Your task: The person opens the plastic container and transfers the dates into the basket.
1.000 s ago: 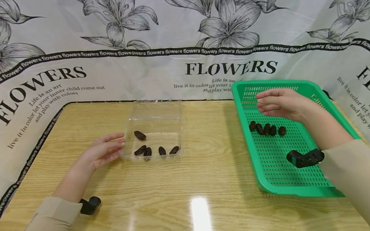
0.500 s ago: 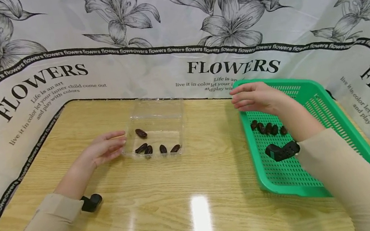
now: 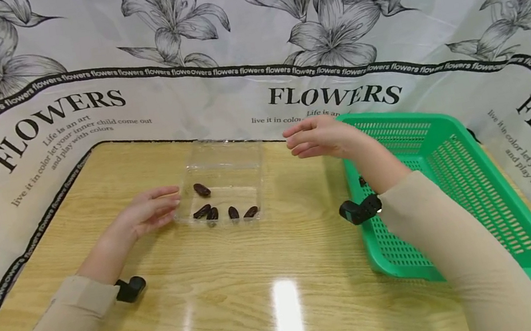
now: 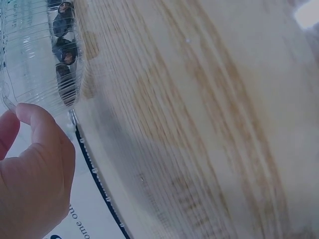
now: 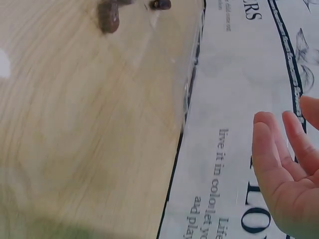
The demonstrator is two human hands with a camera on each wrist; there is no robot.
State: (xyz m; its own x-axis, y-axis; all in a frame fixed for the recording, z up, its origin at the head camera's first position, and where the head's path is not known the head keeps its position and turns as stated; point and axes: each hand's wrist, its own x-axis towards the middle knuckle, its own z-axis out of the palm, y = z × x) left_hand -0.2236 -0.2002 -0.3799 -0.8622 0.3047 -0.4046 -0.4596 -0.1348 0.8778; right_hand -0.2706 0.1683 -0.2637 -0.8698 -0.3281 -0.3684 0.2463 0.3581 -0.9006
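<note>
A clear plastic container (image 3: 229,161) on the wooden table holds several dark brown dates (image 3: 201,190). My left hand (image 3: 150,211) lies flat beside its left wall, fingers straight and fingertips touching it; the left wrist view shows a finger (image 4: 35,124) against the container's rim (image 4: 10,102). My right hand (image 3: 315,137) hovers above the table between the container and the green basket (image 3: 454,170), fingers extended to the left. Its fingers (image 5: 279,164) look bare in the right wrist view, with the container (image 5: 164,45) ahead. My forearm hides most of the basket's dates (image 3: 362,180).
A floral cloth printed with "FLOWERS" (image 3: 333,98) rises behind and beside the table. Bare wood (image 3: 263,281) with a glare streak lies in front of the container. Black wrist cameras (image 3: 130,288) sit under both sleeves.
My right hand has left the dates in the green basket and travelled left, past the basket's rim, toward the clear container. The left hand and the container stayed put.
</note>
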